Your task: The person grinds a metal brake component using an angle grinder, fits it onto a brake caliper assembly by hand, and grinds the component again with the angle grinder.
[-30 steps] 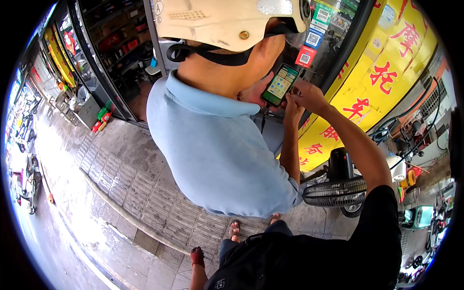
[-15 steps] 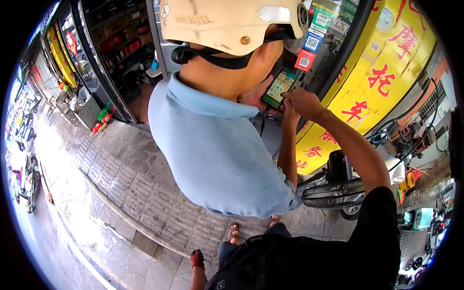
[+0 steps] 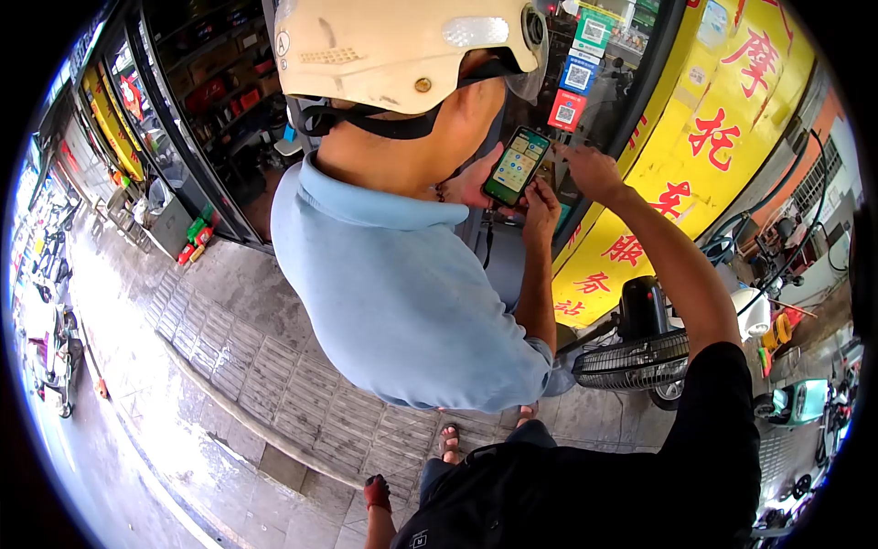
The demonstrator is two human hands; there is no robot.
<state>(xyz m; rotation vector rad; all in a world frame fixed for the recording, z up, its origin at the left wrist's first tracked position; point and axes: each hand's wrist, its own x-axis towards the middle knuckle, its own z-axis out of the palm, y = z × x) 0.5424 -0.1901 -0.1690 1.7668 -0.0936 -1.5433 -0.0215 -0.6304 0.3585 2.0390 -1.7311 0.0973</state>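
My right hand [image 3: 594,174] reaches in from the right, its index finger stretched out and the other fingers curled. It holds nothing, and the fingertip is just to the right of a smartphone [image 3: 517,166], apart from it. The phone's lit screen shows rows of icons. A person in a light blue shirt [image 3: 402,293] and cream helmet [image 3: 384,55] holds the phone in their left hand [image 3: 477,178], with their right hand [image 3: 542,206] at its lower edge. My left hand [image 3: 377,492] hangs low, reddish and dark at the fingers; its grip is unclear.
A black fan [image 3: 631,364] stands close to the person's right elbow. Behind the phone are QR code stickers [image 3: 577,75] on glass and a yellow sign [image 3: 677,174] with red characters. A shop doorway [image 3: 215,101] stands open at left. A teal scooter [image 3: 805,403] is at right.
My right hand has drawn back from the phone screen, up and to the right. The phone has shifted slightly left and down in the view, and the person's right hand now shows more clearly.
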